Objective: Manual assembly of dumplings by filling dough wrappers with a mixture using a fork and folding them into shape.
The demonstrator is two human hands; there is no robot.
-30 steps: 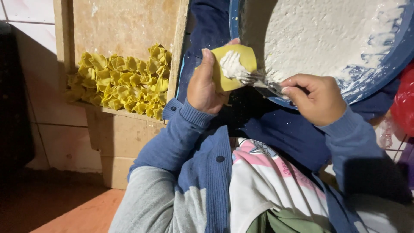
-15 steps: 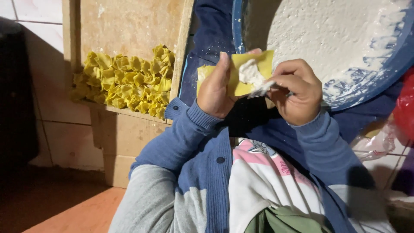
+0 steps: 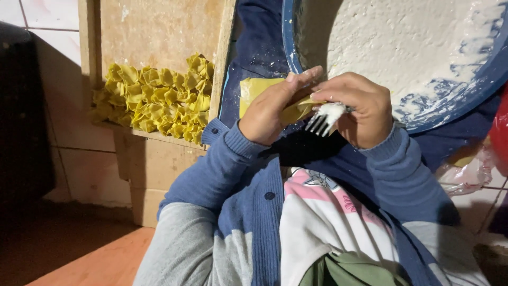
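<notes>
A yellow dough wrapper (image 3: 255, 91) is held at chest height, w/ its far edge close under the rim of a big blue bowl (image 3: 288, 42) of white filling. The wrapper is pinched and folded by the left hand (image 3: 272, 108), fingers pressed together. A fork (image 3: 324, 118), tines coated white, is gripped in the right hand (image 3: 360, 114), fingers curled shut, touching the left. Folded yellow dumplings (image 3: 156, 98) are piled on a wooden board (image 3: 159, 26) at left, near its front edge; little open room is left betw. hands and bowl.
</notes>
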